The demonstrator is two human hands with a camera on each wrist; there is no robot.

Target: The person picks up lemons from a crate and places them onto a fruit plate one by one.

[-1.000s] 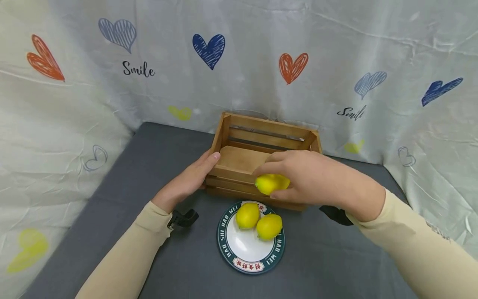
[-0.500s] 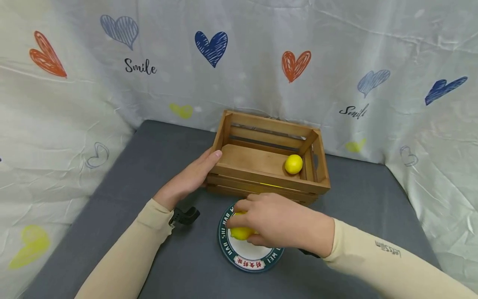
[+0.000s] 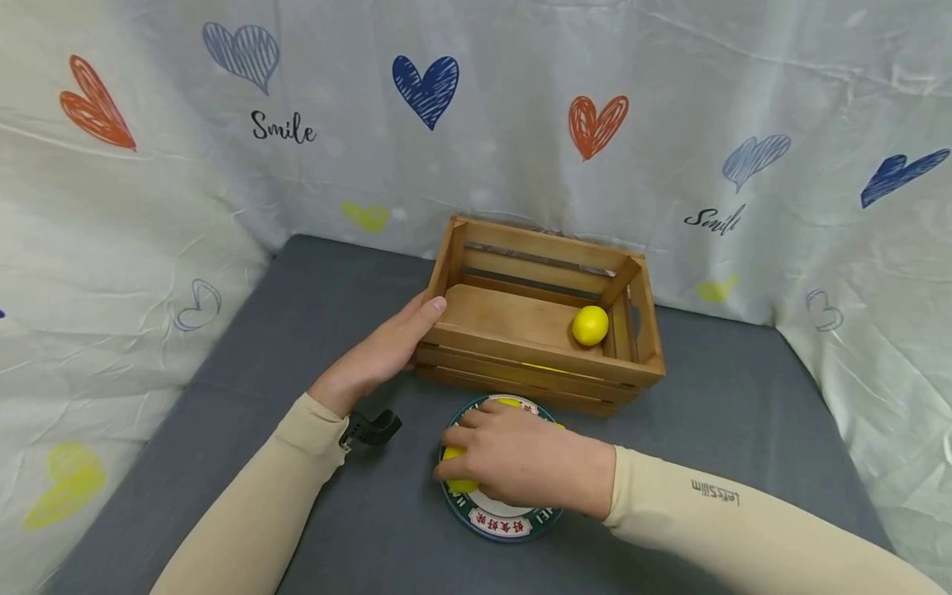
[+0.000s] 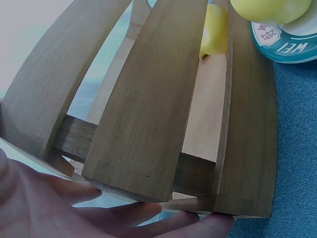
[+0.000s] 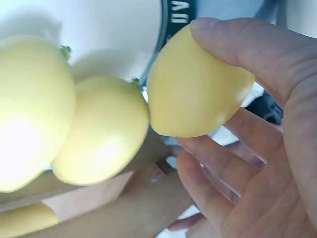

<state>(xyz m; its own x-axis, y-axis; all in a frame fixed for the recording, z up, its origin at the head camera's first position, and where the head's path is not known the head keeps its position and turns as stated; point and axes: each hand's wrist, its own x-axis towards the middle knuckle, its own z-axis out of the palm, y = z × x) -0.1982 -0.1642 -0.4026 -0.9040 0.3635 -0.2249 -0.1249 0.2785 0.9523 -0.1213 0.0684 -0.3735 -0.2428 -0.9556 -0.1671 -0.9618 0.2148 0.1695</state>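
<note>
My right hand (image 3: 524,454) is over a round plate (image 3: 506,530) with a dark green lettered rim. Its thumb and fingers hold a yellow lemon (image 5: 193,89) at the plate's left side. Two other lemons lie beside it on the plate, a nearer lemon (image 5: 29,114) and a middle lemon (image 5: 104,129), mostly covered by the hand in the head view. My left hand (image 3: 375,351) holds the left end of a slatted wooden crate (image 3: 521,380), thumb over the rim and fingers against the outside. Inside the crate's right end is a lemon (image 3: 590,326); more yellow shows between the front slats.
A dark grey cloth (image 3: 349,512) covers the table. White curtain (image 3: 506,182) printed with hearts hangs behind and at both sides. The crate stands close behind the plate. A black strap (image 3: 372,428) is on my left wrist.
My right hand has come down and left from the crate's front to the plate, carrying the lemon. The crate's right end and its lemon are uncovered. My left hand stays on the crate.
</note>
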